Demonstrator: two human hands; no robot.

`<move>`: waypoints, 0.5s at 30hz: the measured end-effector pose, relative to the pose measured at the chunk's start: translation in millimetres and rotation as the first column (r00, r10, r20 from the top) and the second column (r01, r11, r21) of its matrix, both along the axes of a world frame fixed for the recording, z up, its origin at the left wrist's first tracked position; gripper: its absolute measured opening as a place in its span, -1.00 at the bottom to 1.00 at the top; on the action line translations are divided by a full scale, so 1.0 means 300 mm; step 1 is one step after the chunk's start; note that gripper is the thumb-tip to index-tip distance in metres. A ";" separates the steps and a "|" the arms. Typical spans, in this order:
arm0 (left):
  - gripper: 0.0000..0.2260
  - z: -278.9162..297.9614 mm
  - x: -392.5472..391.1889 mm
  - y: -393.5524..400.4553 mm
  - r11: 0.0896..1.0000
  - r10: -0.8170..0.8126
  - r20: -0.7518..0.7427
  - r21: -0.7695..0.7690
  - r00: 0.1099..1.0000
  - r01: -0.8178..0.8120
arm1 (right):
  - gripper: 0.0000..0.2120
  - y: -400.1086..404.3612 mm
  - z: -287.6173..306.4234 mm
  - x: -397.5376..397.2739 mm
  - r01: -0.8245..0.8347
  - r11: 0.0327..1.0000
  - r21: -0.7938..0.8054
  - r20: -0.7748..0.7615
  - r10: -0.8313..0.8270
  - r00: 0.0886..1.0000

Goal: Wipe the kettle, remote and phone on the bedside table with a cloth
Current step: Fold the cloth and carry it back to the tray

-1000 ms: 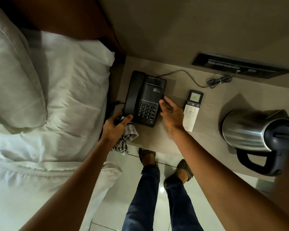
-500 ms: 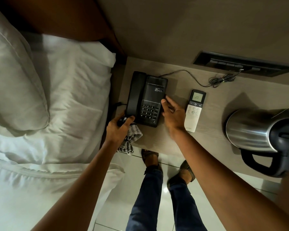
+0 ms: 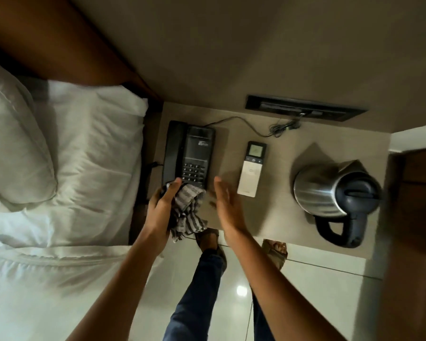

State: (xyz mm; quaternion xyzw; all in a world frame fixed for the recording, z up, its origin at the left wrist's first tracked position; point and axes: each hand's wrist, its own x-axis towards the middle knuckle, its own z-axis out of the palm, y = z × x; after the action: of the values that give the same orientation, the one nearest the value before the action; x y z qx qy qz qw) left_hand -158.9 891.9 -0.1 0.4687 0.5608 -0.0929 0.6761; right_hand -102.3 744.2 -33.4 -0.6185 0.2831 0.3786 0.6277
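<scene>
Nearest to you, your legs in blue jeans (image 3: pixel 197 291) and your sandalled feet (image 3: pixel 208 238) stand on the glossy tiled floor (image 3: pixel 305 303), right at the front edge of the worktop (image 3: pixel 276 212). To your left lies the bed (image 3: pixel 71 180) with white sheets and a pillow (image 3: pixel 12 148).

Just above the worktop's front edge your left hand (image 3: pixel 161 210) has its grip closed around a bunched striped cloth (image 3: pixel 186 212) — the fingers curl over the fabric, and the loose end hangs down past the edge. The cloth's upper part touches the near end of the black phone (image 3: pixel 188 156), below the keypad, with your thumb reaching the bottom of the handset.

Your right hand (image 3: pixel 228 207) is beside it, flat and open with the fingers stretched forward, holding nothing; it is blurred, and I cannot tell whether it touches the worktop.

Further in, the phone lies along the left side of the worktop with the handset in its cradle. The white remote (image 3: pixel 252 168) lies to its right, apart from it, screen end away from you. Well to the right stands the steel kettle (image 3: pixel 330 193) with its dark lid and handle — the handle points toward you.

At the back, a thin cable (image 3: pixel 244 124) runs from the phone to a tangle near a dark recessed panel (image 3: pixel 305 108) in the wall.
</scene>
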 end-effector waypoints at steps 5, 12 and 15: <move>-0.62 0.170 0.071 -0.202 0.980 -0.146 0.128 -0.116 0.981 0.161 | -0.45 -0.168 0.201 -0.041 0.014 0.968 0.250 -0.102 0.012 0.995; -0.62 0.480 0.152 -0.513 0.886 -0.424 0.263 -0.080 0.867 0.458 | -0.65 -0.594 0.498 -0.017 0.058 0.967 0.249 0.176 -0.104 0.979; -0.65 0.596 0.230 -0.740 0.812 -0.545 0.295 -0.048 0.785 0.582 | -0.68 -0.836 0.573 -0.022 0.184 0.951 0.249 0.249 -0.247 0.937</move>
State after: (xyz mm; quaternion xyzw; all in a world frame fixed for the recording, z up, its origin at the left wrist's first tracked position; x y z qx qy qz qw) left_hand -89.9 670.0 178.5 0.5757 0.2907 -0.2646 0.7169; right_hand -109.0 493.6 138.6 -0.5564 0.2150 0.2462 0.7640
